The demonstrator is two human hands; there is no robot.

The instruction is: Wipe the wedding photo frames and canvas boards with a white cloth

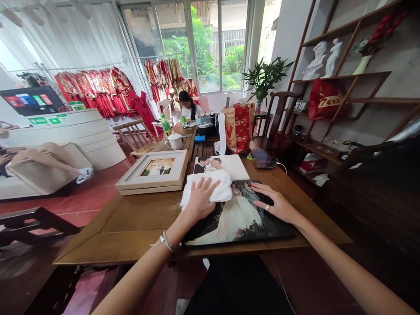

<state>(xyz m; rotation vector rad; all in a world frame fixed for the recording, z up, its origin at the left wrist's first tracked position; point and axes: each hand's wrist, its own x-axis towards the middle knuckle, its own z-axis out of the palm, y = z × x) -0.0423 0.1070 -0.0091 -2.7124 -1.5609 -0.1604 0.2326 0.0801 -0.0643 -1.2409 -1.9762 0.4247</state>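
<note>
My left hand [201, 199] holds a folded white cloth [225, 181] down against the upper left of a dark photo panel [275, 229], its fingers curved over the top. The panel lies flat by the table's near edge and shows a couple, with a long pale gown spread across it. My right hand [275, 203], with a ring on one finger, rests open on the panel's right side, fingers apart. Just behind lies a white photo panel [238, 166] of a couple, partly hidden by the cloth. Stacked light frames [179, 177] with a photo stand to the left.
On the wooden table [131, 223], a lidded white cup [174, 141], a blue box [200, 138], a paper bag [239, 127] and a phone with a cable [265, 161] stand farther back. Another person [190, 107] sits at the far end. Shelves [341, 100] rise at right.
</note>
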